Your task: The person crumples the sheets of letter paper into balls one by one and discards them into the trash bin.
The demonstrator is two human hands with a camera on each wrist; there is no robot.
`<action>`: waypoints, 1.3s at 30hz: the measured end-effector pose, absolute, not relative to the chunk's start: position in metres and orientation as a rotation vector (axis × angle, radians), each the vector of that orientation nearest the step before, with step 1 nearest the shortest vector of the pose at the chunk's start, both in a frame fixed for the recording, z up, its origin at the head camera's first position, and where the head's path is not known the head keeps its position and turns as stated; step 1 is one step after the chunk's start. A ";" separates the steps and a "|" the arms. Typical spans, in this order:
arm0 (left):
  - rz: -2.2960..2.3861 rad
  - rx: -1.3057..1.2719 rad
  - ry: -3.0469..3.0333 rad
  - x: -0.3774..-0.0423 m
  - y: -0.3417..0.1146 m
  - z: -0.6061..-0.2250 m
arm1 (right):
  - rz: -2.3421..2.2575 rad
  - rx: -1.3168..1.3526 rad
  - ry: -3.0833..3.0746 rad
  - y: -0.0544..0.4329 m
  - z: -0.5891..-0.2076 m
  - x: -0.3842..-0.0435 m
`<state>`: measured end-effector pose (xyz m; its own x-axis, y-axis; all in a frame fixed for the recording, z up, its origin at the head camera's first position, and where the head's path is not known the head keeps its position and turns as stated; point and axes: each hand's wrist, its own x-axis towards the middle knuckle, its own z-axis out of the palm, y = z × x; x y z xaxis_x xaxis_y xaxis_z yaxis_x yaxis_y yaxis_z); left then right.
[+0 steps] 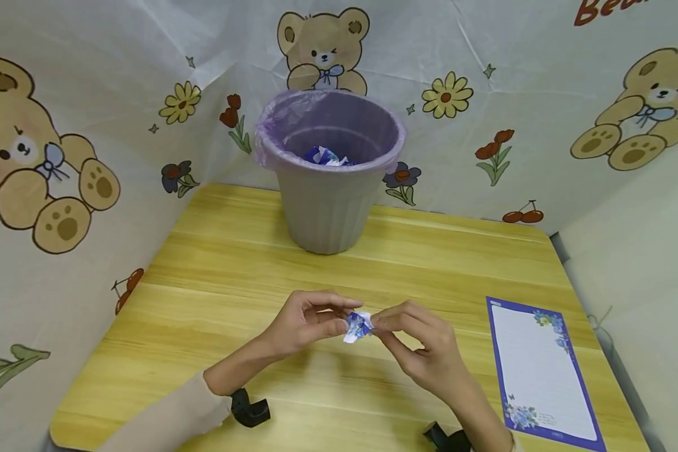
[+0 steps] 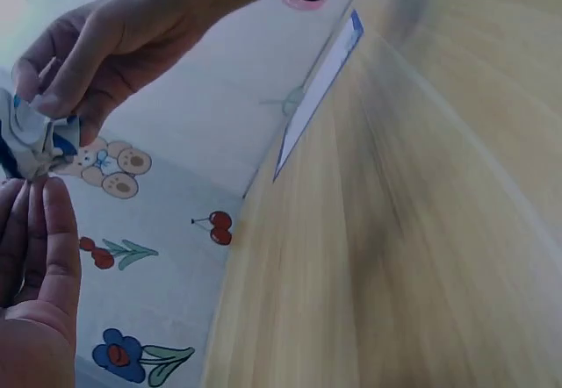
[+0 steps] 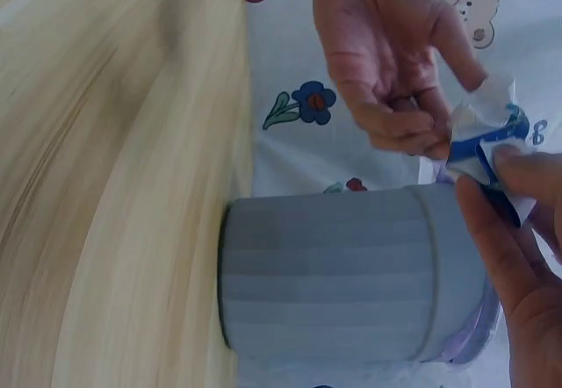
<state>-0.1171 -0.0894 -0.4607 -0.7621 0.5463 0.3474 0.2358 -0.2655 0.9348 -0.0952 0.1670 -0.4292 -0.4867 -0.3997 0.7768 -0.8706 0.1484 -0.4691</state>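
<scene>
A crumpled ball of white and blue printed paper (image 1: 358, 325) is between the two hands, above the front middle of the table. My right hand (image 1: 424, 342) pinches its right side with thumb and fingers. From the other side, my left hand (image 1: 307, 323) touches the ball at its fingertips; in the left wrist view the left fingers (image 2: 60, 239) look fairly straight. Creased folds and a blue band show on the paper (image 3: 483, 147) in the right wrist view. Beyond the hands stands a grey bin (image 1: 328, 207) with a purple liner, crumpled paper (image 1: 324, 156) inside it.
A flat sheet of lined paper (image 1: 542, 370) with a blue flowered border lies on the right of the wooden table (image 1: 215, 251). A cloth (image 1: 220, 37) printed with bears and flowers hangs behind and beside the table. Black wrist mounts (image 1: 250, 409) sit under both forearms.
</scene>
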 end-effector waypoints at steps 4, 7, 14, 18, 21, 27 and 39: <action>2.101 0.985 1.746 -0.118 -0.088 -0.459 | 1.359 1.203 -1.949 0.170 -0.431 -0.093; 2.080 0.966 1.767 -0.117 -0.082 -0.457 | 1.391 1.171 -1.972 0.173 -0.431 -0.091; 1.969 1.121 2.093 -0.112 -0.064 -0.458 | 1.319 1.221 -2.022 0.166 -0.423 -0.090; 1.975 1.149 2.193 -0.113 -0.066 -0.458 | 1.361 1.257 -2.041 0.161 -0.420 -0.095; 1.956 1.135 2.210 -0.115 -0.069 -0.459 | 1.444 1.242 -2.035 0.163 -0.423 -0.099; 1.858 1.165 2.293 -0.118 -0.073 -0.461 | 1.496 1.187 -2.106 0.172 -0.433 -0.100; 1.958 1.248 2.337 -0.115 -0.071 -0.463 | 1.304 1.151 -2.048 0.168 -0.442 -0.100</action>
